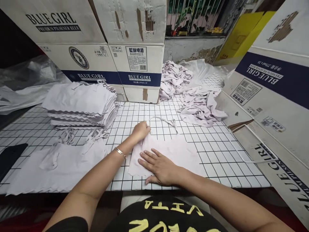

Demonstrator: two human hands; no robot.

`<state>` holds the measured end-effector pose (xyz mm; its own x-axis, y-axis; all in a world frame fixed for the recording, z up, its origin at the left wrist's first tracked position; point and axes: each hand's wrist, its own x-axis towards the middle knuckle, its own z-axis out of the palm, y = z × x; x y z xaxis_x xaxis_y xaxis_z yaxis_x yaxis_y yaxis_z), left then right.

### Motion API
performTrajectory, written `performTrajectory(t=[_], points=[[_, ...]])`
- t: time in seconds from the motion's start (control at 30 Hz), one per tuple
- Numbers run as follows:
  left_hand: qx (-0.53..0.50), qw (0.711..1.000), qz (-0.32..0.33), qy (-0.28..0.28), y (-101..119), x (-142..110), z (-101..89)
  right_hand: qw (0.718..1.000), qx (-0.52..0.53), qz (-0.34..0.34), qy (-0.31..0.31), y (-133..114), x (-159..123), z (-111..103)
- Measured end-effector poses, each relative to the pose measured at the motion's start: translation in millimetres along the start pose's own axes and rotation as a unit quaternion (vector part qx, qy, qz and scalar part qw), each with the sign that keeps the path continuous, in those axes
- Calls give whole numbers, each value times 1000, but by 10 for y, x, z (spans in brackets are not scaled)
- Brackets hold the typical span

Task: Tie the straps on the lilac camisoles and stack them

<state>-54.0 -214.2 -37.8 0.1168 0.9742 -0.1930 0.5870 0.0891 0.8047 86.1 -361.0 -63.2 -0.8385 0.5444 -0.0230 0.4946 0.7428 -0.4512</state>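
Note:
A pale pink cloth piece (178, 151) with a wavy lower edge lies flat on the table in front of me. My left hand (141, 131) is closed at its upper left corner, gripping the fabric there. Flat on the cloth rests my right hand (159, 167), palm down with fingers spread. A thin strap (164, 120) loops out beyond the cloth's far edge, near my left fist. To the left lies another strapped cloth piece (70, 164), with its straps bunched on top. Behind that stands a neat stack of similar cloth pieces (77, 100).
Tall beer cartons (137, 80) stand at the back. Another large carton (270, 83) leans in from the right. Crumpled pale cloth (202, 108) is heaped at the back right. A dark flat object (12, 158) lies at the left table edge, and clear plastic (31, 74) sits behind.

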Motion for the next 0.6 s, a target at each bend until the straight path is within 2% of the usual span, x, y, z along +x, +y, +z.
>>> performTrajectory(t=[0.13, 0.2, 0.3, 0.4, 0.5, 0.6], points=[[-104, 990, -27, -86, 103, 191, -162, 1000, 5, -8, -6, 26, -50, -41], [-136, 984, -31, -108, 170, 311, -237, 1000, 8, -8, -8, 28, -41, -52], [-145, 984, -36, -94, 221, 405, -262, 1000, 13, -3, -8, 23, -26, -52], [-76, 995, -30, -63, 188, 360, -209, 1000, 19, 0, -7, 21, -25, -48], [-16, 996, -36, -80, 132, 287, -164, 1000, 26, -1, -7, 28, -30, -47], [-70, 990, -59, -105, 136, 306, -190, 1000, 30, -3, -7, 25, -39, -57]])
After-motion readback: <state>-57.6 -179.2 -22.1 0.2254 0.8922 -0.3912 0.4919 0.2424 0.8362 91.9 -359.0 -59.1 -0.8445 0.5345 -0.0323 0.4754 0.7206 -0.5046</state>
